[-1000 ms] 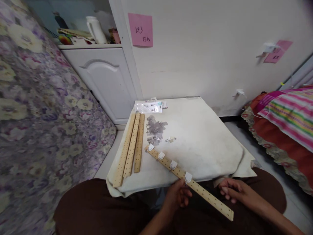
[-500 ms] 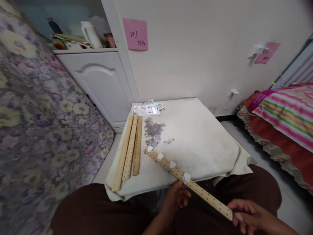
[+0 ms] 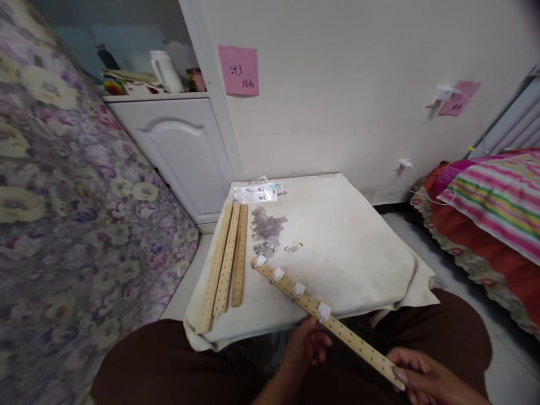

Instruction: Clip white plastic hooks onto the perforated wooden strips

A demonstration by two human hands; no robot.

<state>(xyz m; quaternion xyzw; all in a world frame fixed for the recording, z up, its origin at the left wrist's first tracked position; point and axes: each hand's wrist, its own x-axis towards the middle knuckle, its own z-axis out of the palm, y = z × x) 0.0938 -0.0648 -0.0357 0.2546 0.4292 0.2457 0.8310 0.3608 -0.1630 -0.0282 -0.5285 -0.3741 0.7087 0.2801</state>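
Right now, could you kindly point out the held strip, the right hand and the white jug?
Held strip (image 3: 343, 334): head view, bare stretch near its middle.
Right hand (image 3: 422, 376): head view, middle of the hand.
White jug (image 3: 169, 74): head view, its body.

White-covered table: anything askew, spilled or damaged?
Nothing looks spilled or damaged. Askew: the long pale wooden strip with rows of holes slants over the white-covered table's near edge, but the right hand grips it. One small beige piece with shiny ends lies apart from the heap of small grey pieces, looking stray.
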